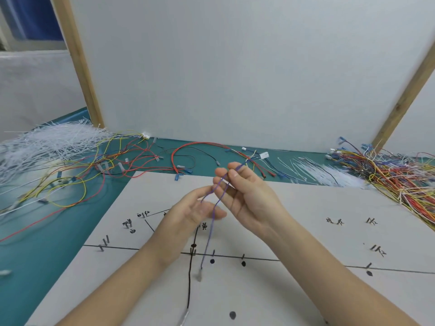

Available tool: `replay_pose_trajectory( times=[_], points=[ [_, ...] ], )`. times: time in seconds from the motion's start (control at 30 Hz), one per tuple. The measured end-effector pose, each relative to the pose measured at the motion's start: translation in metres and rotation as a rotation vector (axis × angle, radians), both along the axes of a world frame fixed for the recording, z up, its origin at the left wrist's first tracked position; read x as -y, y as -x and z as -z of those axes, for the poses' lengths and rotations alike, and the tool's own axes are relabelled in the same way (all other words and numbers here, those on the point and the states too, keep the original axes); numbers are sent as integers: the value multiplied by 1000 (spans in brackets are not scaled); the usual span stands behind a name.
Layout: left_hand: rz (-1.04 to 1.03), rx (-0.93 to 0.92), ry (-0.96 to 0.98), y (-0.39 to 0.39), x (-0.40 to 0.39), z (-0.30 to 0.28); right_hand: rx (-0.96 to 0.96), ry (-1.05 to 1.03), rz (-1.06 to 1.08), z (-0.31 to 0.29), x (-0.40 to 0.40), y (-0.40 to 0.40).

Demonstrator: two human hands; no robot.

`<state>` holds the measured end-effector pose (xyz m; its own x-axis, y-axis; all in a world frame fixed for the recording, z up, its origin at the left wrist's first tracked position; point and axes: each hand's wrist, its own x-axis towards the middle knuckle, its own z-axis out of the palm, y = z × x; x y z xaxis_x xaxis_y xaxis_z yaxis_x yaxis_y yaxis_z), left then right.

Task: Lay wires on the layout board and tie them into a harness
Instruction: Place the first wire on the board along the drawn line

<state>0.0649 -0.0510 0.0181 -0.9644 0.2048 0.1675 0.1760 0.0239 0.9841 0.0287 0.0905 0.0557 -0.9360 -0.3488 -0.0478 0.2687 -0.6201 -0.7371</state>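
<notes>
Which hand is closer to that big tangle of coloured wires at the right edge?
Right. The right hand is nearer the wire tangle, well to its left; the left hand lies further left.

Layout board (306, 231): matt pale paper or card, smooth, marked in black ink. Purple wire (210, 234): thin, smooth plastic sheath, clear sleeve at its lower end. Cable ties (47, 142): translucent white plastic, slightly glossy. Table cover (35, 255): teal, smooth, faint sheen. Frame posts (80, 62): bare light wood, matt. Back panel (235, 67): white, matt, smooth.

Both forearms bare, no sleeves; left hand (188, 211) and right hand (244, 196) ungloved.
</notes>
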Motion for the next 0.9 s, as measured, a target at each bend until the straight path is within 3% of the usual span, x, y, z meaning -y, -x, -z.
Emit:
replay_pose_trajectory(
  times=[0.1,0.33,0.57,0.9],
  points=[
    [-34,-34,106,-6,-7,4,-61,-49,7,7,-4,2],
    [-118,233,-216,-1,11,-5,-34,-205,163,5,-40,26],
    [-48,399,-139,2,27,-3,-62,-186,140,8,-58,38],
    [88,388,-43,-3,31,-9,-177,-338,-22,12,-59,35]
  ],
)
